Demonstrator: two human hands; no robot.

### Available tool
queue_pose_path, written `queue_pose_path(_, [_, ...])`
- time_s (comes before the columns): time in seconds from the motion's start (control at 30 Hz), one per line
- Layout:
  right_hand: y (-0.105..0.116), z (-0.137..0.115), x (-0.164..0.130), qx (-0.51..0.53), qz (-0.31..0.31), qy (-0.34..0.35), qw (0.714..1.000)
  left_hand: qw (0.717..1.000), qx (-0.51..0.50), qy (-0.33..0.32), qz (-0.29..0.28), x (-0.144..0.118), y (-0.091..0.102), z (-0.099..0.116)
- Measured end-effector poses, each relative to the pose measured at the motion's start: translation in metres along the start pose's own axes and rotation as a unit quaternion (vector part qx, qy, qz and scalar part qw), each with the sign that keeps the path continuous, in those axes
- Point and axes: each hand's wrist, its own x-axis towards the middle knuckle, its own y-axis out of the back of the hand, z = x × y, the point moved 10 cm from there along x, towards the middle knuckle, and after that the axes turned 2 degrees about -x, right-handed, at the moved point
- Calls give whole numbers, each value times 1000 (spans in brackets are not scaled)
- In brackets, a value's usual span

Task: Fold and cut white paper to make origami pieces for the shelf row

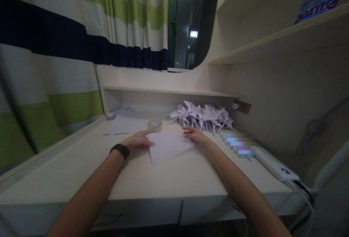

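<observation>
Flat on the pale wooden desk (pixel 81 164) lay a white sheet of paper (pixel 167 147), and both bare hands rested on it. The left hand (pixel 139 140), with a black band (pixel 120 151) on its wrist, lay palm down with fingers spread on the sheet's left edge. The right hand (pixel 195 136) pressed the sheet's upper right corner with its fingers stretched out flat. The two hands were apart, one at each side of the paper, neither closed around it; they lay open on its surface.

Just behind the left hand stood a small roll of clear tape (pixel 155 124), close to the fingertips but seemingly not touching, though the dim light made that hard to judge. Behind the right hand sat a heap of white folded paper shapes (pixel 203 117), spiky and piled against the back of the desk. More loose white sheets (pixel 122 125) lay to the left of the tape roll. A white power bank (pixel 274 166) with a cable lay along the desk's right edge. A striped white, green and navy curtain (pixel 68 40) hung at the left.
</observation>
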Motion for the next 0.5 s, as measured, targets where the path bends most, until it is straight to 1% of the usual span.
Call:
queue_pose_path(0.1, [3,2,2,-13,20,1,1000,1000,14,3,0,0,1,-1])
queue_pose_path(0.2, [4,3,3,-20,29,6,999,1000,13,-2,12,1,3,0])
queue_pose_path(0.33, [3,3,1,-20,30,5,999,999,21,-22,37,2,7,5])
queue_pose_path(0.5, [4,1,2,-14,38,13,999,995,58,-45,61,3,10,11])
